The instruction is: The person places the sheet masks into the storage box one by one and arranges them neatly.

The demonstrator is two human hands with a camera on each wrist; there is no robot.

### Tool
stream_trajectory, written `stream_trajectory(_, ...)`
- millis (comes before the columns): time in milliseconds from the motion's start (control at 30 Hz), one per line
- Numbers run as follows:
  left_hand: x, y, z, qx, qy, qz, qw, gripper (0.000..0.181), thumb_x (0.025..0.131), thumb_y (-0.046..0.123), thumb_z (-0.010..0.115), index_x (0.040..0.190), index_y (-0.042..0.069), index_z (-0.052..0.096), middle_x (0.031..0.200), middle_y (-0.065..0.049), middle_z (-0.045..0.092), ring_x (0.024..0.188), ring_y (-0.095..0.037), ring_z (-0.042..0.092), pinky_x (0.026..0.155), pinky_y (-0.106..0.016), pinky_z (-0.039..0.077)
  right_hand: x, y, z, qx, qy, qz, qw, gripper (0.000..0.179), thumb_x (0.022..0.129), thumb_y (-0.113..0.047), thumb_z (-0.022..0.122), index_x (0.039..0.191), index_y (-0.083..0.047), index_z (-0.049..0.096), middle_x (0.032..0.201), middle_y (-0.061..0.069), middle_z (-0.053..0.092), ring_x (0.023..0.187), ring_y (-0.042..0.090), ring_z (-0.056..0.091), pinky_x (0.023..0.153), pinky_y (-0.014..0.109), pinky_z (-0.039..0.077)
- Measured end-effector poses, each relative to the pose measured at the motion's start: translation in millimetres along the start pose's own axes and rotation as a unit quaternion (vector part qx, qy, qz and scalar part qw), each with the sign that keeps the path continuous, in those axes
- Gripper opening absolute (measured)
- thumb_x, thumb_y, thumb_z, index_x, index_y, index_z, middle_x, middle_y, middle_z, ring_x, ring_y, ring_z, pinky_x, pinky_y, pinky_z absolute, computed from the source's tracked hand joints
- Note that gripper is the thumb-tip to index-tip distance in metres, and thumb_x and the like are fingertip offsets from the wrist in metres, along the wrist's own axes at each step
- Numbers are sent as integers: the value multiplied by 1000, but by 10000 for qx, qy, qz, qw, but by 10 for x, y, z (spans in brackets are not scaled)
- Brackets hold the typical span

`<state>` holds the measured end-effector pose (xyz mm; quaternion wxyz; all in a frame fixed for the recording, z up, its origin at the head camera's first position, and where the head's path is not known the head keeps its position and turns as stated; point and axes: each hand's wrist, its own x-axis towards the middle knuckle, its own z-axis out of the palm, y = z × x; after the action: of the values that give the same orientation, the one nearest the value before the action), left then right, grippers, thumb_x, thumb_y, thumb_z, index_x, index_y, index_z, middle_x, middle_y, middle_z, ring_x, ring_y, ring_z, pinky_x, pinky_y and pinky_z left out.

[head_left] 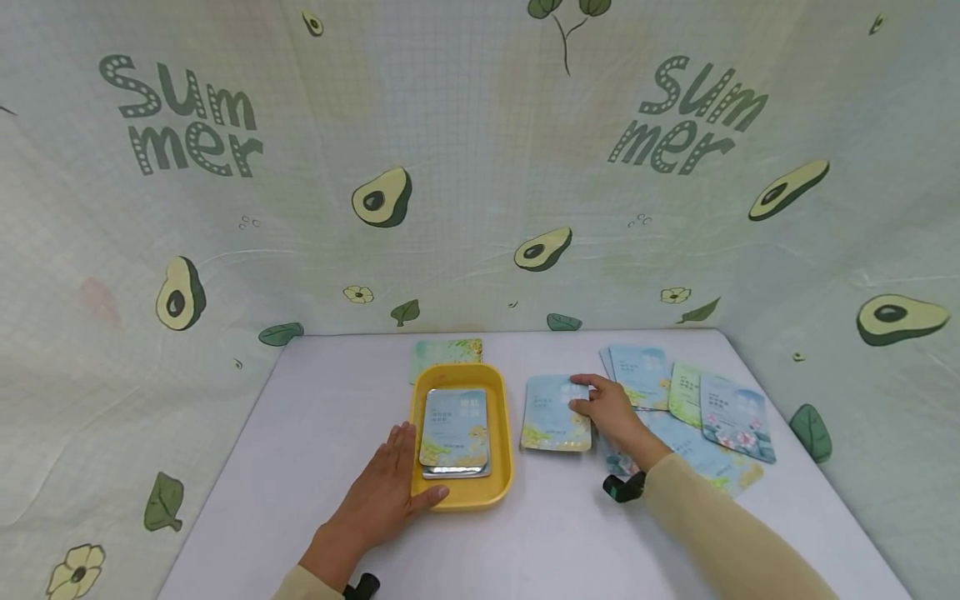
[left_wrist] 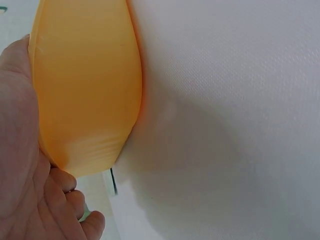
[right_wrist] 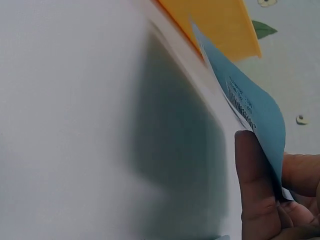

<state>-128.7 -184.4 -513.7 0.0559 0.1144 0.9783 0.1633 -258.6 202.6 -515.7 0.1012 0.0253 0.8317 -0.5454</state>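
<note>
My left hand rests against the left side of a yellow plastic tray. Its fingers lie straight along the side wall, and the thumb reaches over the near corner. Inside the tray lies a small stack of flat sachets, light blue with yellow flowers on top and a silvery edge below. To the right of the tray, my right hand pinches a light blue sachet by its right edge. In the right wrist view that sachet is tilted above the table, barcode side showing, its shadow beneath.
More sachets lie overlapping at the right: blue ones, a green one and one with pink flowers. Behind the tray is a green sachet, partly hidden. A printed avocado cloth hangs behind the white table.
</note>
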Motion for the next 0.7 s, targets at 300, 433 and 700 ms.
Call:
stream_trajectory(300,6,2,-2,-31,-55,-39,10000,110,98,72,56,167,-2,14,176,-20,17,164,-36,15,130,-53,26,-13,-179,-72,81,-31,-147,9999,52,102,-10,71,151,-11,56,65,-5,28,57,15,35,55,29,40)
stream_trajectory(433,4,6,-6,-87,-50,-20,9999,111,98,71,58,167,-3,14,176,-20,17,164,-37,15,130,-54,25,-39,-319,-82,225,-51,-310,9993,52,101,-9,71,151,-9,56,68,-3,25,57,13,31,54,30,39)
stream_trajectory(700,1,-3,8,-49,-45,-32,10000,111,98,72,57,167,-3,14,176,-20,17,164,-37,15,130,-53,26,-93,-558,31,402,-91,-361,9985,50,101,-10,72,149,-12,59,74,-1,33,65,15,51,65,35,58)
